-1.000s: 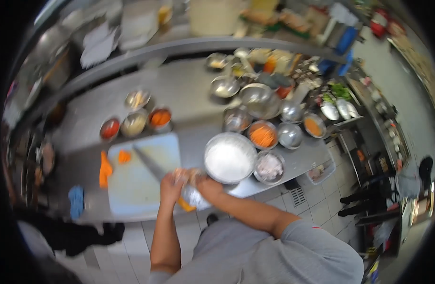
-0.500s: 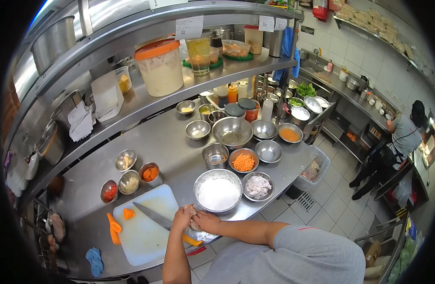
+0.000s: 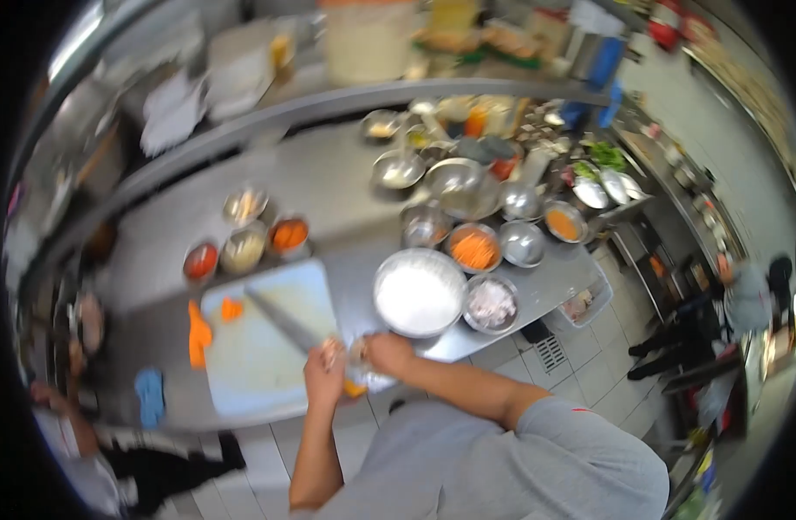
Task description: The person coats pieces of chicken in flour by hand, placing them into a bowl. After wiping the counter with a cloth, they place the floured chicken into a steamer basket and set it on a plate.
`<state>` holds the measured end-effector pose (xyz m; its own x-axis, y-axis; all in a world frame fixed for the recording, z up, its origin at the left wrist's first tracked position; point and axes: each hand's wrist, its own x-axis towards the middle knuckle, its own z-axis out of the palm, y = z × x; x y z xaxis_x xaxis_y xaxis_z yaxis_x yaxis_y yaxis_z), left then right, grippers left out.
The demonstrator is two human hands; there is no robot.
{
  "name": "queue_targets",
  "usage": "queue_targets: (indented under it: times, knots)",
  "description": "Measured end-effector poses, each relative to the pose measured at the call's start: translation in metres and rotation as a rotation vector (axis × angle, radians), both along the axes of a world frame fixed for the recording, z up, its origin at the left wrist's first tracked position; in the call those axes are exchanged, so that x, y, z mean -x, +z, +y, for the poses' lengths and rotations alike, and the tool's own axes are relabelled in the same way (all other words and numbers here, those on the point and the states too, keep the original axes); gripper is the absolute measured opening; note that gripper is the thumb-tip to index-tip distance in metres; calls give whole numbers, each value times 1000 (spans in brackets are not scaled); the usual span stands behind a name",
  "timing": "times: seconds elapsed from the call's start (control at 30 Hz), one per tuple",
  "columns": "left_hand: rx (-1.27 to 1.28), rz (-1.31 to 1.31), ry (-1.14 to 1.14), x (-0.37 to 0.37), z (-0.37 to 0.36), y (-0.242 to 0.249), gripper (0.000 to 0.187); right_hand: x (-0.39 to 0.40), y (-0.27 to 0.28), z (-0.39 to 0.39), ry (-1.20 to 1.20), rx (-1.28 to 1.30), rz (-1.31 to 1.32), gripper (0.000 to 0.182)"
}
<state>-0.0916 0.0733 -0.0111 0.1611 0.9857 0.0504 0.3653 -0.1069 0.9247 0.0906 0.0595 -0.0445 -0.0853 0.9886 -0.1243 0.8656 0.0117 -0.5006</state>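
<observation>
My left hand (image 3: 324, 373) is closed at the front edge of the steel table, with a blurred piece of raw meat (image 3: 332, 348) at its fingertips. Close to its right, my right hand (image 3: 386, 354) has its fingers curled at a small tan bit that motion smears. Under my left hand lies a knife (image 3: 283, 319), its blade across the white cutting board (image 3: 268, 364) and its yellow handle past the board's edge. Beyond my right hand stands a steel bowl of white powder (image 3: 420, 293). Next to that bowl is a smaller bowl of pale, floury pieces (image 3: 491, 303).
Cut carrot pieces (image 3: 199, 336) lie on the board's left edge. A bowl of carrot strips (image 3: 474, 250) stands among several steel bowls. A blue cloth (image 3: 150, 397) rests at front left. One person (image 3: 77, 442) is at lower left, another (image 3: 736, 299) at far right.
My hands have parted slightly, where before they were together on the meat. The view has tilted and blurred, and a person has come into sight at lower left.
</observation>
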Motion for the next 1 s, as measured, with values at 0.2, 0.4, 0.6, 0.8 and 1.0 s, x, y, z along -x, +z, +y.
queue_targets:
  times: [0.2, 0.4, 0.6, 0.8, 1.0]
  knots:
    - [235, 79, -130, -7, -19, -2, 29, 0, 1, 7, -83, 170, 65, 24]
    - [41, 514, -356, -27, -11, -12, 50, -17, -9, -14, -56, 32, 134, 22]
    - [183, 646, -393, -22, -7, 6, 50, -24, 7, -29, 257, -347, -104, 29]
    - [109, 806, -489, -29, -12, 16, 49, -4, 2, -23, 235, -258, -265, 31]
    - [243, 892, -356, -46, -2, 14, 45, -3, -18, -8, -117, 84, -124, 29]
